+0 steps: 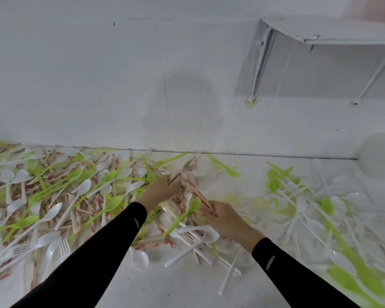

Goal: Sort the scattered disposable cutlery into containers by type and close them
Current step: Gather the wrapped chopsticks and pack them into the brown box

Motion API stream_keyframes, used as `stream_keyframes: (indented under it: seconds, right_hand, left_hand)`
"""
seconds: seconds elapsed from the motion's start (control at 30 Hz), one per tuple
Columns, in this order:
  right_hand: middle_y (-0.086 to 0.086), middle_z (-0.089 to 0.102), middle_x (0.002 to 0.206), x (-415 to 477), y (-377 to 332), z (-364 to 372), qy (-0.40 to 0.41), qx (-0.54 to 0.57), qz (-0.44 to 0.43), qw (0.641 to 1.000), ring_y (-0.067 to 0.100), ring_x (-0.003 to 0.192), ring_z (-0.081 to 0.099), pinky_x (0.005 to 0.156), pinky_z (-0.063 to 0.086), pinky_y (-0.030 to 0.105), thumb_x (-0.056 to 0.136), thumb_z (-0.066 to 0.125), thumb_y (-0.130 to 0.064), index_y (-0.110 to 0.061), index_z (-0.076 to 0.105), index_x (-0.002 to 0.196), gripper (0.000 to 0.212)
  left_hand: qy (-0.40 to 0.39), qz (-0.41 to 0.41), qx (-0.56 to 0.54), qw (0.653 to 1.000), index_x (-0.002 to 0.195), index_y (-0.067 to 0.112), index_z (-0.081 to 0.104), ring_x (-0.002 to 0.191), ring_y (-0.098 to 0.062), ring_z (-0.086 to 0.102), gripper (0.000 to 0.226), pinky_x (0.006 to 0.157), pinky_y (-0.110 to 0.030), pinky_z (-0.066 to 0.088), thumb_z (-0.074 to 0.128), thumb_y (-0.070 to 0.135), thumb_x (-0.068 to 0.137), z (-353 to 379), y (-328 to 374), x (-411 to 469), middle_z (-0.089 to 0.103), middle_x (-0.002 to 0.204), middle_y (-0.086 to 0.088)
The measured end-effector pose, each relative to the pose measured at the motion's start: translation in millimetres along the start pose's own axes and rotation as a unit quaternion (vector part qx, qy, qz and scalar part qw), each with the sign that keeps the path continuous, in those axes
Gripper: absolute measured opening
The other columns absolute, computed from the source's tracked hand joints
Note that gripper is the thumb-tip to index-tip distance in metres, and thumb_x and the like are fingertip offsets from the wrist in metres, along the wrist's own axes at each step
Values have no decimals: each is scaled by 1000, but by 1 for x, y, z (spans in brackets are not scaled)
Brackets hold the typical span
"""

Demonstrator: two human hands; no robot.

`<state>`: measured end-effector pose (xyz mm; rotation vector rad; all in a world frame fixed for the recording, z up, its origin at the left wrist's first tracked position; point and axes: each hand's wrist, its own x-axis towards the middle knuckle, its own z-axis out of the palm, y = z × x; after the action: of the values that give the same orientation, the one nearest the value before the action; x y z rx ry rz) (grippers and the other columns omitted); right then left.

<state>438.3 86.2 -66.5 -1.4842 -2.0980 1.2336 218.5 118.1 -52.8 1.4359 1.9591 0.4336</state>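
Note:
A wide heap of disposable cutlery (60,196) covers the white table: green and white spoons, forks and knives mixed with wooden chopsticks in red-printed wrappers. My left hand (162,187) reaches into the middle of the heap and pinches a pair of wooden chopsticks (180,173) that points up to the right. My right hand (222,218) grips a bundle of chopsticks (198,194) that sticks out up and to the left. A second pile of white and green pieces (320,210) lies at the right, partly blurred. No container is clearly in view.
A white wall (120,85) rises straight behind the table. A white shelf on brackets (320,34) hangs on it at the upper right. A bare strip of table (176,285) runs between my forearms at the front.

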Motion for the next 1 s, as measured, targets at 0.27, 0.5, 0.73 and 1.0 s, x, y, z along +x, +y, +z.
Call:
stream_keyframes:
  seconds: [0.27,0.5,0.73,1.0]
  right_hand:
    - [4,58,92,14,-1,-3,47,-62,7,997,23,77,58,63,42,30,95,50,-23,-15,59,98,12]
    - [8,59,99,6,2,-10,128,-139,28,982,27,84,59,68,44,32,97,50,-20,-9,63,111,22]
    - [-9,57,122,-29,-3,48,48,-171,-115,977,22,94,64,75,50,34,95,53,-20,-20,58,124,29]
    - [-13,41,141,-20,-6,51,-37,-367,-189,910,21,98,62,72,52,34,101,43,-39,-29,43,141,41]
  left_hand:
    - [2,65,38,997,100,10,61,65,-10,56,15,56,-14,42,57,25,97,-24,-44,-66,64,83,-2]
    - [10,79,128,989,91,20,68,71,-7,56,20,56,-13,37,75,35,82,-13,-84,-107,62,80,7]
    - [45,108,219,969,98,20,62,88,-14,56,30,73,-30,46,60,49,90,8,-107,-122,50,87,12]
    - [46,131,244,960,114,25,64,101,-18,62,36,77,-37,54,47,52,94,16,-115,-126,61,110,7]
